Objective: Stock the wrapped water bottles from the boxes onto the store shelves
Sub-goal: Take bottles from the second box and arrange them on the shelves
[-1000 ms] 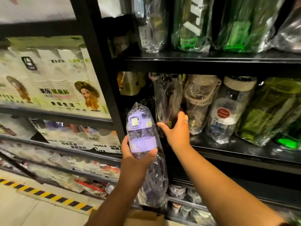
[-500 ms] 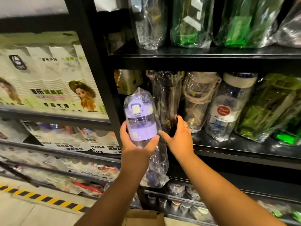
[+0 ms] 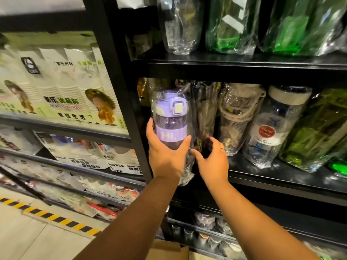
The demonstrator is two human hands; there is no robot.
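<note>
Several wrapped bottles [image 3: 272,128] already stand on the shelf [image 3: 281,177]. One purple bottle [image 3: 170,121] hangs unplaced at its left end, gripped by the left hand [image 3: 166,156]. The right hand [image 3: 212,160] curls round the dark bottle [image 3: 203,113] beside it, probably clearing room.

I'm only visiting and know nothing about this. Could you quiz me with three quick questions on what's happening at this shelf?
1. True or false: the left hand grips the plastic-wrapped purple water bottle.
2. Which does the right hand hold? A) tall dark wrapped bottle B) green wrapped bottle C) clear bottle with red sticker.
3. Fill in: the purple bottle's lilac band reads ___.
Key: 1 true; 2 A; 3 Hi.
</note>
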